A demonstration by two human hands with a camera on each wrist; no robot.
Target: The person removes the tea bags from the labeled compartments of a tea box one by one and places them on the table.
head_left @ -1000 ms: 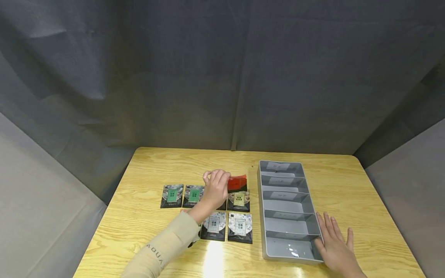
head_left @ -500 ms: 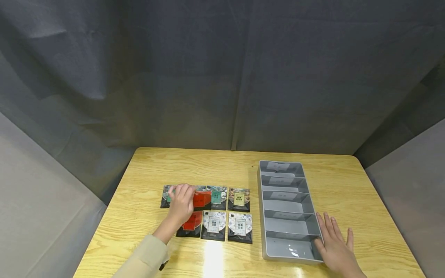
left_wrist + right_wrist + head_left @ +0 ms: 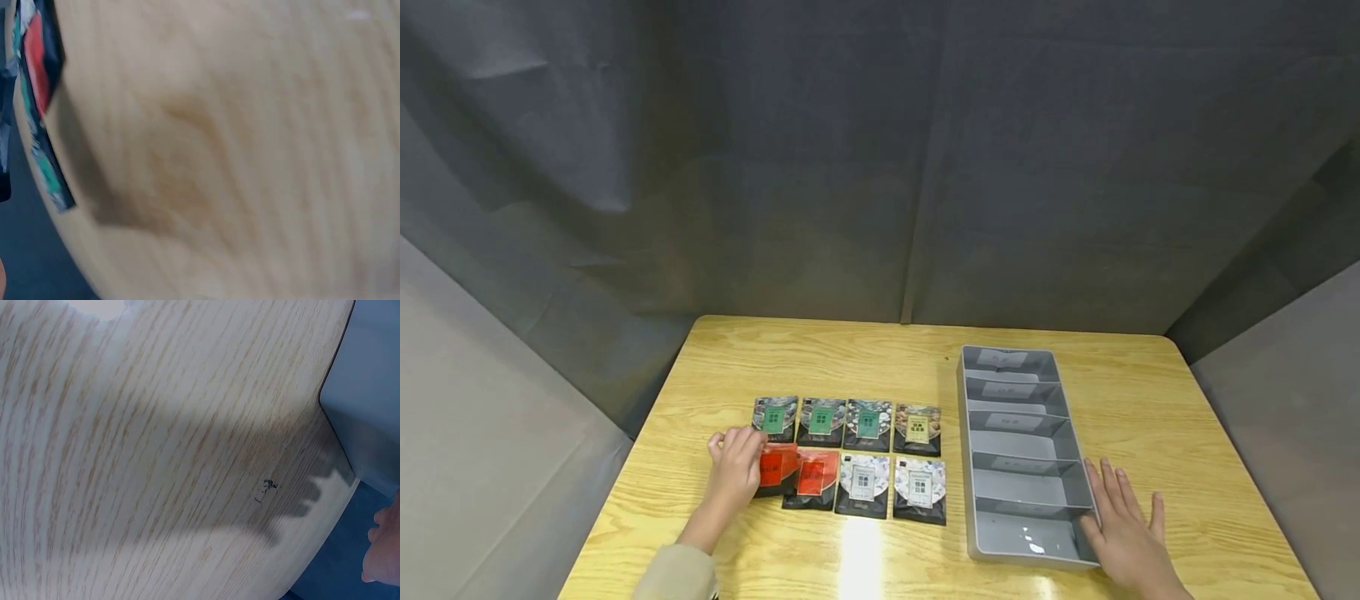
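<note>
My left hand (image 3: 735,471) pinches a red-and-black packet (image 3: 779,469) at the front left of the packet group. Its right part overlaps a second red packet (image 3: 812,479) in the head view. Behind it lie two green-labelled packets (image 3: 775,419), a teal-labelled one (image 3: 868,425) and a yellow-labelled one (image 3: 917,429). Two white-topped packets (image 3: 862,485) continue the front row. The left wrist view catches only slanted packets (image 3: 39,62) at its edge. My right hand (image 3: 1123,527) lies with straight fingers along the right side of a grey divided box (image 3: 972,500), thumb at its rim.
The box has several compartments in one column, with white labels (image 3: 1011,422) on inner walls. It stands right of the packets on the wooden table (image 3: 820,354). Dark cloth (image 3: 805,167) hangs behind the table, with pale panels (image 3: 490,433) at the sides.
My left hand has carried the red packet leftward and toward me, from over the yellow packet to beside the other red one. My right hand and the box stay put.
</note>
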